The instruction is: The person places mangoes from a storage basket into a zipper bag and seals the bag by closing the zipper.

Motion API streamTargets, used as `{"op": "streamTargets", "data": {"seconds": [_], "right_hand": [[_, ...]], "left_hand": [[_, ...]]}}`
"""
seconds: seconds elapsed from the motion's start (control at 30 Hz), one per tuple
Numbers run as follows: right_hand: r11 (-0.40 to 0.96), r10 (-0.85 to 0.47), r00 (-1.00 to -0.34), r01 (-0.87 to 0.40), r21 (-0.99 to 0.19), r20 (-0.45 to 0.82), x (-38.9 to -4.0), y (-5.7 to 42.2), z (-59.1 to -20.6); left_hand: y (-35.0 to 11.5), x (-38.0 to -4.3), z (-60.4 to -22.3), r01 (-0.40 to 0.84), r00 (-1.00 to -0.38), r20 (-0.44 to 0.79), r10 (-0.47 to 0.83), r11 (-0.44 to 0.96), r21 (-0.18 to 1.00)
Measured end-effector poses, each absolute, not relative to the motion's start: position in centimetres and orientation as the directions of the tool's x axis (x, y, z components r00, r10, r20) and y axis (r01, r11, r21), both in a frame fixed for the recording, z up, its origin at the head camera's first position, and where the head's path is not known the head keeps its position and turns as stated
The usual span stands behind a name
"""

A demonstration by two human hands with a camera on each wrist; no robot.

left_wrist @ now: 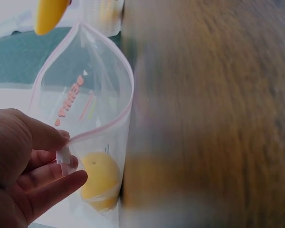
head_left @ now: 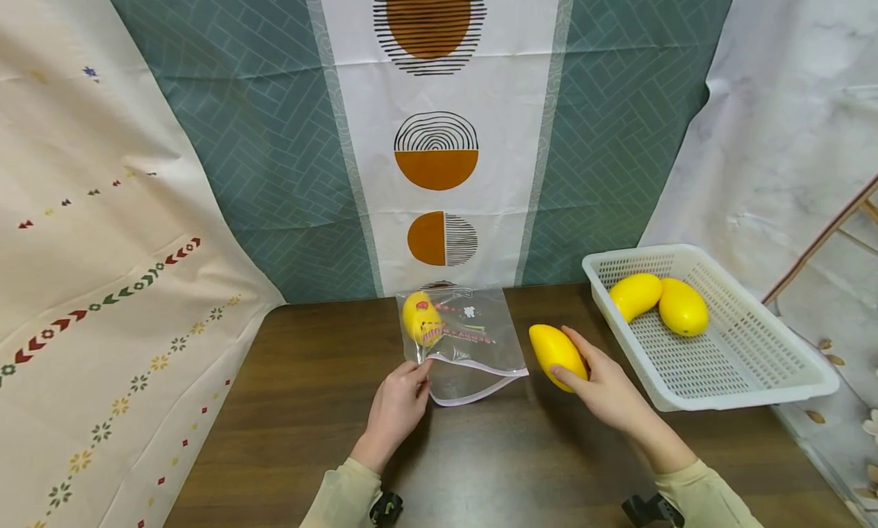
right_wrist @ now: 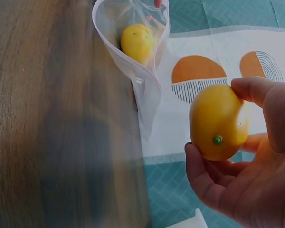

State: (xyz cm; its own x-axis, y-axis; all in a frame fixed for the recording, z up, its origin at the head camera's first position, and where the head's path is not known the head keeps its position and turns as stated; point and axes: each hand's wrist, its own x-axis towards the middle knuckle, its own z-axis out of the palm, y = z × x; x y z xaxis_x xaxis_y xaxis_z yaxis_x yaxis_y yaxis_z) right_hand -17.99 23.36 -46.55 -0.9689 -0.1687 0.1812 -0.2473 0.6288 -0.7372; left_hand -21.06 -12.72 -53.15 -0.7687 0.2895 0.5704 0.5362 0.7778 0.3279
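My left hand (head_left: 399, 408) pinches the left corner of the mouth of a clear zip bag (head_left: 480, 337) that has a pink-edged opening and red print. The bag's mouth gapes toward me. Inside, at its left end, lies a yellow mango (head_left: 414, 315), also visible through the film in the left wrist view. To the right of the bag, my right hand (head_left: 610, 387) grips another yellow mango (head_left: 552, 353) between thumb and fingers, off the table. A small green stem nub shows on this held mango (right_wrist: 213, 118) in the right wrist view.
A white perforated plastic basket (head_left: 775, 372) stands on the right side with two yellow mangoes (head_left: 682, 307) at its far left end. Everything rests on a dark brown wooden table (head_left: 309, 406). A patterned cloth (head_left: 274, 132) hangs behind the table's far edge.
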Motion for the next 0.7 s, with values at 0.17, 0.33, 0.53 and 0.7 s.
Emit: {"op": "streamTargets", "data": {"seconds": [0.17, 0.33, 0.53, 0.7], "right_hand": [[0.629, -0.186, -0.964, -0.266, -0.730, 0.191, -17.5, 22.8, -46.6], [0.625, -0.216, -0.958, -0.285, -0.727, 0.190, -17.0, 22.1, -46.9], [0.630, -0.238, -0.956, -0.286, -0.722, 0.171, -16.7, 21.3, -47.2], [0.616, -0.260, -0.953, -0.286, -0.734, 0.153, -16.4, 20.6, -47.3]], "left_hand": [[-12.6, -21.0, -53.1, 0.537, -0.767, 0.572, 0.291, 0.779, 0.324], [-12.6, -21.0, -53.0, 0.535, -0.771, 0.566, 0.292, 0.779, 0.327], [-12.5, -21.1, -52.8, 0.536, -0.770, 0.565, 0.296, 0.780, 0.322], [-12.4, -21.1, -52.7, 0.533, -0.773, 0.561, 0.295, 0.782, 0.324]]}}
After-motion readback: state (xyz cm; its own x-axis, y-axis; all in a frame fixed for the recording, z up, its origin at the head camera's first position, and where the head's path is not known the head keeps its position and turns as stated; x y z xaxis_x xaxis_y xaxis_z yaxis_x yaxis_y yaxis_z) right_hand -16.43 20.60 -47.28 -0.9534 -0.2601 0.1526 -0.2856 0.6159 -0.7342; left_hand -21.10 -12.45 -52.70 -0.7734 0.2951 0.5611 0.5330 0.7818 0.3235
